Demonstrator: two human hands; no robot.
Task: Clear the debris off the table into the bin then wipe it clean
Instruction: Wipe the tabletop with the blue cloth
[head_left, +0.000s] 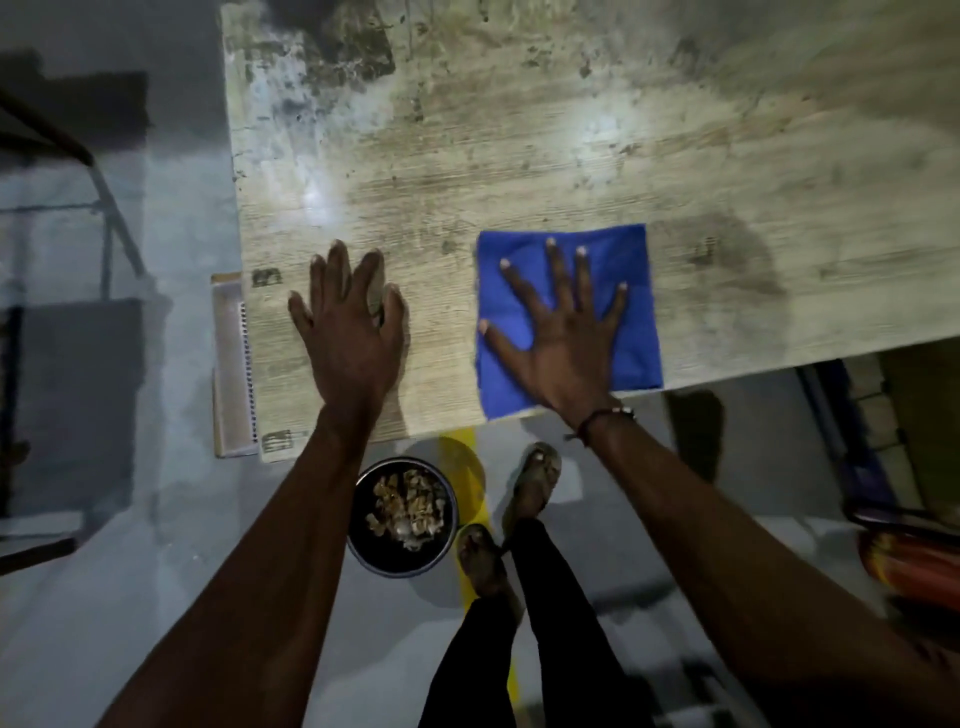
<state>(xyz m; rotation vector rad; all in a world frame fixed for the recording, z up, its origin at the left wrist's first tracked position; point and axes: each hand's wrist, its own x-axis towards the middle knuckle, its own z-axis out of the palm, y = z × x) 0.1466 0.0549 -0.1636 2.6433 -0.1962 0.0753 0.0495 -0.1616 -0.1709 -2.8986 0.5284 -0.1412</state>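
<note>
A worn, stained wooden table (519, 156) fills the upper part of the head view. A blue cloth (631, 312) lies flat at the table's near edge. My right hand (563, 322) presses flat on the cloth with fingers spread. My left hand (348, 332) rests flat on the bare tabletop to the left of the cloth, fingers apart, holding nothing. Below the table edge, on the floor, stands a round dark bin (402, 517) with pale crumpled debris inside.
My two feet in sandals (535, 480) stand right of the bin on a grey floor with a yellow line (470, 483). A spiral-bound pad (234, 364) sticks out under the table's left edge. A metal frame (104, 208) is at left, coloured items (909, 561) at right.
</note>
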